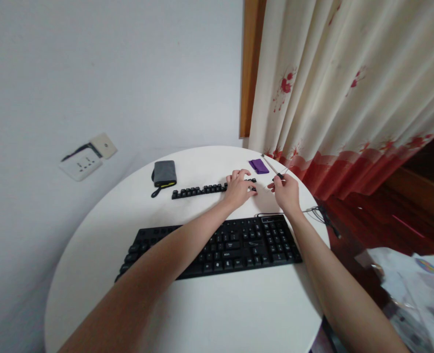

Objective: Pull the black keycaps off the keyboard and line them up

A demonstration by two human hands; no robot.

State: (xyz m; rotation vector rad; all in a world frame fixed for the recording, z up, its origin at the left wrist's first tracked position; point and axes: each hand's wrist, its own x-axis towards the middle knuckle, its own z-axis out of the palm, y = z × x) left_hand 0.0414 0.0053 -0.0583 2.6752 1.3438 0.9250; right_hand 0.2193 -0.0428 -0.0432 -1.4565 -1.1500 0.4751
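Pale wall (147, 73) w/ wht socket plate (82, 166) at L; vert. brown wood trim (253, 68) next to cream floral curtain (330, 88), red at btm; dk reddish flr (382, 218) at R; round wht table (239, 309) nr wall.

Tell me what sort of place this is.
Probably a room in a home, judging by the floral curtain, reddish floor and round white table bearing a keyboard.

My left forearm (176, 250), lower left of frame: bare, smooth, tapering to slim wrist (229, 203). My right forearm (334, 269), lower right: bare, same taper. My left hand (239, 189), right hand (287, 193), right of centre: bare, fingers (243, 172) slender.
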